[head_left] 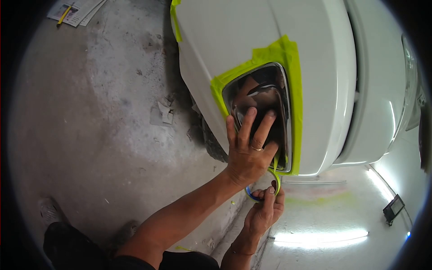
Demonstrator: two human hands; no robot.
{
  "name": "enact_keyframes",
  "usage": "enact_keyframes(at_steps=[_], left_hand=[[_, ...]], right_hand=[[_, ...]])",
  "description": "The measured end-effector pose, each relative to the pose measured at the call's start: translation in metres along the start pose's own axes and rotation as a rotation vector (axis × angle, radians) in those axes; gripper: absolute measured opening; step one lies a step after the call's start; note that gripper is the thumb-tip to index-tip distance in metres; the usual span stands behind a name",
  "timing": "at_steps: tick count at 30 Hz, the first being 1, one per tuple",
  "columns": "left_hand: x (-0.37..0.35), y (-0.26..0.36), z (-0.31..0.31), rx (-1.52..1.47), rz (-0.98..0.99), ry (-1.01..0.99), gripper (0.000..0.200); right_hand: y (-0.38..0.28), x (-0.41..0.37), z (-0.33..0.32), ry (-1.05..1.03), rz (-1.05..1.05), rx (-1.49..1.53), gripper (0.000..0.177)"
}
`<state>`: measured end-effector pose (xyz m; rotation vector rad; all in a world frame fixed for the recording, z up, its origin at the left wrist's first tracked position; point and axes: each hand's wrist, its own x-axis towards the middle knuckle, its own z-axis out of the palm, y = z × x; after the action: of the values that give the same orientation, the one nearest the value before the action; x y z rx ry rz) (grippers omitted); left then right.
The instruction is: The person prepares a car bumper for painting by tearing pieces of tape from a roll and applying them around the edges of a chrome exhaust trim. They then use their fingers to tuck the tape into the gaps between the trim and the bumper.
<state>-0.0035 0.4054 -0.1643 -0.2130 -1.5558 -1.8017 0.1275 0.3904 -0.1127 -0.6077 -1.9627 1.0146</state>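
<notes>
A dark glossy lamp or panel (265, 96) with a chrome edge sits in the white car bodywork (319, 90). Bright green masking tape (294, 108) runs around much of its border. My left hand (249, 153), with a ring on one finger, lies over the lower part of the dark surface, its fingers spread. Just below the panel's lower edge, my right hand (267, 207) pinches a roll of green tape (277, 181). A narrow strip rises from the roll towards the panel's lower corner, partly hidden by my left hand.
Printed paper sheets (83, 11) and a yellow tool (65, 15) lie on the concrete floor (99, 121) at upper left. Scraps (165, 112) lie near the car. A lit tube (321, 238) and a floodlight (394, 209) are at lower right. My shoe (49, 210) shows at lower left.
</notes>
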Motion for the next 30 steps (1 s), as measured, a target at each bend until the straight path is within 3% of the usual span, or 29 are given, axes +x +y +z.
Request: enact_keyframes(at_steps=[6,8,15,17,18,20,22,24,25,26,28,30], left_hand=[[0.015,-0.014,-0.02,-0.022,0.025,0.082,0.019],[0.015,-0.018,-0.035,-0.226,0.091,-0.003,0.019],[0.051,0.001,-0.061,-0.316,0.053,-0.124,0.023],[0.051,0.007,-0.07,-0.361,-0.087,-0.322,0.018],[0.048,0.007,-0.074,-0.367,-0.086,-0.325,0.018],[0.041,-0.003,-0.084,-0.409,-0.342,-0.23,0.014],[0.034,-0.014,-0.089,-0.424,-0.424,-0.296,0.012],[0.031,-0.015,-0.092,-0.367,-0.446,-0.619,0.015],[0.033,-0.011,-0.085,-0.378,-0.3,-0.532,0.016],[0.036,-0.008,-0.082,-0.379,-0.294,-0.536,0.016],[0.057,-0.001,-0.076,-0.116,-0.238,-0.771,0.013],[0.065,0.004,-0.067,-0.028,-0.191,-0.812,0.012]], right_hand=[[0.001,0.0,0.004,-0.002,-0.009,-0.021,0.022],[0.0,0.001,0.008,-0.017,-0.006,-0.028,0.021],[-0.002,-0.005,0.006,0.04,-0.02,-0.073,0.024],[-0.001,-0.006,0.005,0.049,-0.032,-0.073,0.025],[-0.002,-0.006,0.005,0.056,-0.04,-0.091,0.025],[-0.004,-0.005,0.007,0.063,-0.054,-0.097,0.025],[-0.008,-0.007,0.009,0.054,-0.058,-0.142,0.025],[-0.004,-0.007,0.006,0.051,-0.063,-0.159,0.026],[-0.002,-0.006,0.005,0.046,-0.064,-0.184,0.027],[-0.003,-0.007,0.006,0.051,-0.065,-0.179,0.027],[-0.006,-0.008,0.007,0.067,-0.055,-0.174,0.028],[-0.006,-0.008,0.006,0.067,-0.054,-0.172,0.029]])
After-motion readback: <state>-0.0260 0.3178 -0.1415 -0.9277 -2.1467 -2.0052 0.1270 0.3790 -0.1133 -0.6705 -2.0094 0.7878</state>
